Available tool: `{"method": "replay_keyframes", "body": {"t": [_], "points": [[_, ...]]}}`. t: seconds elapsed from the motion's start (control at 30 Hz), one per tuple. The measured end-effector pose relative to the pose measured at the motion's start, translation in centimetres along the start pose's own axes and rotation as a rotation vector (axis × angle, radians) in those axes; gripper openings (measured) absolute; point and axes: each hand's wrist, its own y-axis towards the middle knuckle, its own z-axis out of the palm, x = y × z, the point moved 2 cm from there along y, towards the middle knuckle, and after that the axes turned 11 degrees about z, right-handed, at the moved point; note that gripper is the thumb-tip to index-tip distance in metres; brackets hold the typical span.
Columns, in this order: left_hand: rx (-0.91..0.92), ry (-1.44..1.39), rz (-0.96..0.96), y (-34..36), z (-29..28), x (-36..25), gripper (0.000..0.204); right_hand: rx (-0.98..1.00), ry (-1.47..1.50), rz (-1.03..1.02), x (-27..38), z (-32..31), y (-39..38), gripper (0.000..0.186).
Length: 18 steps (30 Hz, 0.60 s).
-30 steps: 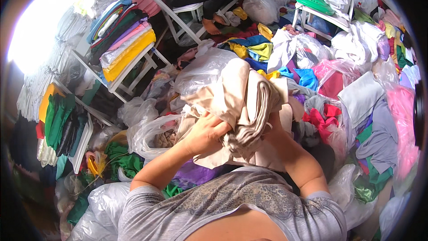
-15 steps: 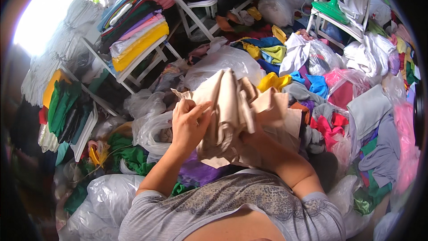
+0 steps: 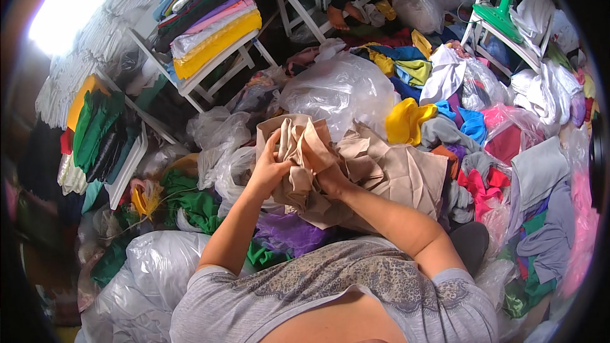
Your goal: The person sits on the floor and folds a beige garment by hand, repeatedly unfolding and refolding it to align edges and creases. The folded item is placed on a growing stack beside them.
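Observation:
A bunch of beige cloth [image 3: 293, 143], gathered in uneven folds, is held up in front of my chest. My left hand [image 3: 270, 168] grips its left side, thumb toward the folds and fingers behind the edge. From the right, my right hand [image 3: 330, 181] is closed on the same bunch, its fingertips partly buried between layers. More beige cloth [image 3: 397, 174] with creases spreads out to the right, behind and beneath my right forearm. Whether it is joined to the held bunch I cannot tell. Below my hands lies purple netted material [image 3: 289, 232].
A clear plastic bag [image 3: 340, 89] bulges just beyond the cloth. Folded coloured fabric is stacked on a white chair [image 3: 219, 67] at the left. A green fan [image 3: 502, 9] stands on another chair at the back right. Someone's bare foot [image 3: 337, 18] shows at the back. Loose garments surround me.
My right hand has moved left, into the folds beside my left hand. The raised cloth is lower and more bunched, and beige cloth now lies spread on the right.

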Motion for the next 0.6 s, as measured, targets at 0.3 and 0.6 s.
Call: {"method": "replay_keyframes", "body": {"t": [0.3,0.6], "points": [[-0.122,-0.688,-0.001,0.5,-5.9,-2.6,0.071,-0.256,0.477,0.333,-1.4,0.5,5.4,0.033],[-0.416,-0.964,0.164,-1.8,-16.0,-5.2,0.060,-0.236,-0.493,0.523,-7.0,-3.8,6.6,0.065]]}}
